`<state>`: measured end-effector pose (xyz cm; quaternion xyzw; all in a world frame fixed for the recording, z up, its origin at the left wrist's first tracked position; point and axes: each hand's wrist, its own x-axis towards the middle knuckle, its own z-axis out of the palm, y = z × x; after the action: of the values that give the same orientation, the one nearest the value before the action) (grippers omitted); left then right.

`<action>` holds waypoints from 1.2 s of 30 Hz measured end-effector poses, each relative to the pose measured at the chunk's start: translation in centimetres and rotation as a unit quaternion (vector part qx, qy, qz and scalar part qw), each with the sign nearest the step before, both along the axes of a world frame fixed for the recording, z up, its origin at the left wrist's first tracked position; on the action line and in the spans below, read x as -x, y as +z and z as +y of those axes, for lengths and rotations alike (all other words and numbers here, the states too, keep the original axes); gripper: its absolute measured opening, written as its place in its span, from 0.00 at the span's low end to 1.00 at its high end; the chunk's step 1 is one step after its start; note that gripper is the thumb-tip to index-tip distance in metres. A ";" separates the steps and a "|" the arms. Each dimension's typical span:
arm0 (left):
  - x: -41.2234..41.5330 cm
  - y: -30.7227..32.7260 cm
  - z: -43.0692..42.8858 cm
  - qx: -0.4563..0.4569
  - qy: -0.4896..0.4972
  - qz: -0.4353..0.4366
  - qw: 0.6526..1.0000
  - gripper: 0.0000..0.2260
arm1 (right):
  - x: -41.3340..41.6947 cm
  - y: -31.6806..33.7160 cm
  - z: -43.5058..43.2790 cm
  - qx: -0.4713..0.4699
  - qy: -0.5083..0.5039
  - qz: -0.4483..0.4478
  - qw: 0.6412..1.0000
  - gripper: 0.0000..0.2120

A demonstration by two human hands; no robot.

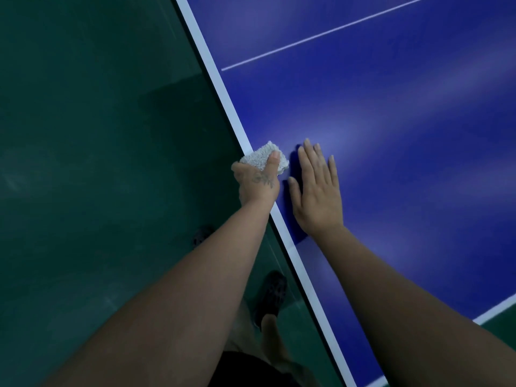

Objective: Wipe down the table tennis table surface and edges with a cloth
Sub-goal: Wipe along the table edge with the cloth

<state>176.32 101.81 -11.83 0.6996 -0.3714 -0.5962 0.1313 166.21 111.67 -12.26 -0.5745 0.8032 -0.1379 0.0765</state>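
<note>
Fingers of the left hand (258, 181) are closed on a small pale cloth (264, 156). The thumb (273, 162) lies pressed across the top of it, and the other fingers are tucked out of sight below, so how tightly they curl cannot be told. The cloth is bunched and sits right on the white border (223, 88) at the side edge of the blue table (391, 107), partly overhanging toward the floor. A dark mark shows on the back of this hand near the thumb's base. Just beside it, the right hand (318, 191) lies palm down on the blue surface. Its four fingers are straight and close together, pointing away from the person, with the thumb spread a little toward the cloth but not touching it. This hand holds nothing. A thin white centre line (321, 34) crosses the tabletop well beyond both hands. Off the table's edge the dark green floor (83, 135) fills the left side, and a dark shoe (272, 294) shows below the left forearm, close to the table's edge.
</note>
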 end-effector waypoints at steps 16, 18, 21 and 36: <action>0.9 -0.9 -21.8 0.032 -0.003 0.019 0.999 0.28 | 0.1 -0.1 -23.0 -0.003 -0.062 -0.013 0.998 0.26; 0.9 -0.8 -23.8 0.026 -0.004 0.024 0.999 0.29 | 0.0 -0.5 -23.0 -0.001 -0.075 -0.002 0.997 0.26; 0.8 -0.6 -27.0 0.029 0.004 0.032 0.999 0.32 | 0.0 -0.7 -23.1 0.008 -0.083 0.007 0.996 0.26; -0.2 0.2 -23.8 -0.014 -0.026 0.030 0.999 0.32 | 0.4 -1.2 -23.2 -0.014 -0.089 0.012 0.996 0.26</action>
<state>176.47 77.97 -11.61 0.6731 -0.3767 -0.6255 0.1173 165.86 88.46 -13.44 -0.5009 0.8540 -0.1264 0.0622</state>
